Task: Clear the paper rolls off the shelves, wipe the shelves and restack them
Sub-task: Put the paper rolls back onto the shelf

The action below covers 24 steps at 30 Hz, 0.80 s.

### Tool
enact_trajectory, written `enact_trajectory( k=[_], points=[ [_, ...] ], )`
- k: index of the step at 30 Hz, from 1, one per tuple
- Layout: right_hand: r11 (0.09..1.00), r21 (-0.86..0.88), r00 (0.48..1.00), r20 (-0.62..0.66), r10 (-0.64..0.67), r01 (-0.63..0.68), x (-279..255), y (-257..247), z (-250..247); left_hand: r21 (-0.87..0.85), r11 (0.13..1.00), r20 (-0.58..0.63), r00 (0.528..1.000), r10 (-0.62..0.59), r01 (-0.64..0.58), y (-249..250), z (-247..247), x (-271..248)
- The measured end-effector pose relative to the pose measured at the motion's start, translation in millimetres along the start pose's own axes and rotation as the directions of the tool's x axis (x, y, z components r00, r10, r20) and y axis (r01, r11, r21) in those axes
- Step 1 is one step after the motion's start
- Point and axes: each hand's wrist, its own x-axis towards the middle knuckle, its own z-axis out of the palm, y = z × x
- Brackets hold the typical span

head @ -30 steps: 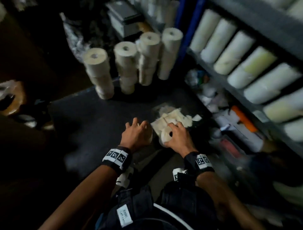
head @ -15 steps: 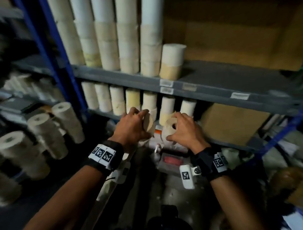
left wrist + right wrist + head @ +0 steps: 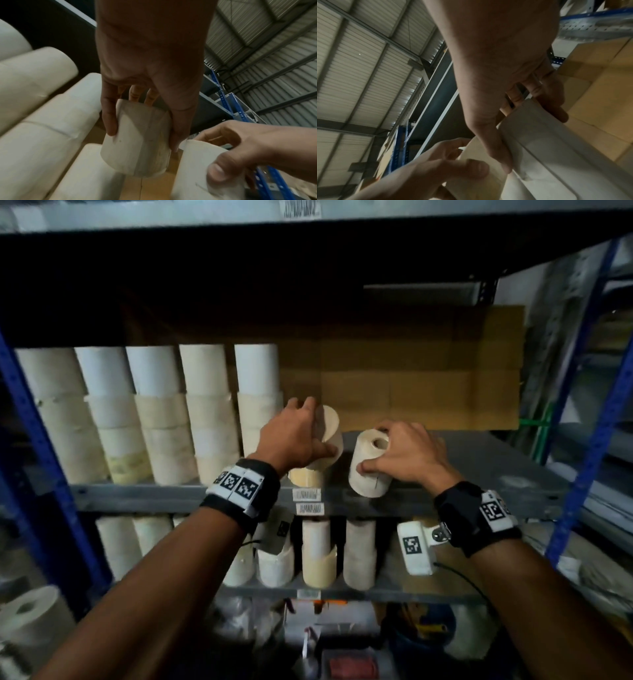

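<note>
Head view: both hands are up at the middle shelf point(image 3: 486, 470), each carrying one paper roll.
Left grip: the left hand point(image 3: 291, 436) wraps a cream roll point(image 3: 329, 433), fingers over its top end and thumb on its side, so it is gripping, not open.
Left roll axis: tilted, top leaning away from the wrist, lower end directly over a yellowish roll point(image 3: 306, 475) that stands at the shelf's front edge.
Right grip: the right hand point(image 3: 404, 457) is curled round a white roll point(image 3: 371, 463), thumb on the near side, fingers over the top rim by the core hole.
Right roll axis: close to upright, slightly tipped; its base hangs at the shelf lip (touching or just clear, I cannot tell).
Left wrist view: the left fingers point(image 3: 109, 121) and thumb clamp the roll from opposite sides, with the right-hand roll just beside it.
Stacked columns: a row of stacked rolls point(image 3: 205, 412) stands just beyond the left hand's outer side.
Key relation: the yellowish roll lies straight below the left grip, so my judgement is that the left hand is nearer to a placement; it must bring the roll's long axis upright before lowering.
Bare shelf: open surface lies beyond and outward of the right grip.
</note>
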Motion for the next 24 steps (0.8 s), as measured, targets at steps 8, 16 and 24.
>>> enact_trajectory(
  k=[8, 16, 24],
  points=[
    [0.999, 0.022, 0.998, -0.047, 0.033, -0.032, 59.5, -12.9, -0.7, 0.095, 0.993, 0.077, 0.994, -0.073, 0.066, -15.6, 3.5, 96.3],
    [0.997, 0.074, 0.997, -0.074, -0.008, 0.014, 123.1, -16.3, -7.3, 0.146, 0.979, 0.103, 0.982, -0.159, 0.143, -24.0, 16.9, 127.0],
    [0.990, 0.117, 0.989, -0.135, -0.063, 0.079, 171.0, -23.6, -28.4, 0.135, 0.983, 0.076, 0.988, -0.132, 0.121, -20.5, 23.6, 124.1]
  ],
)
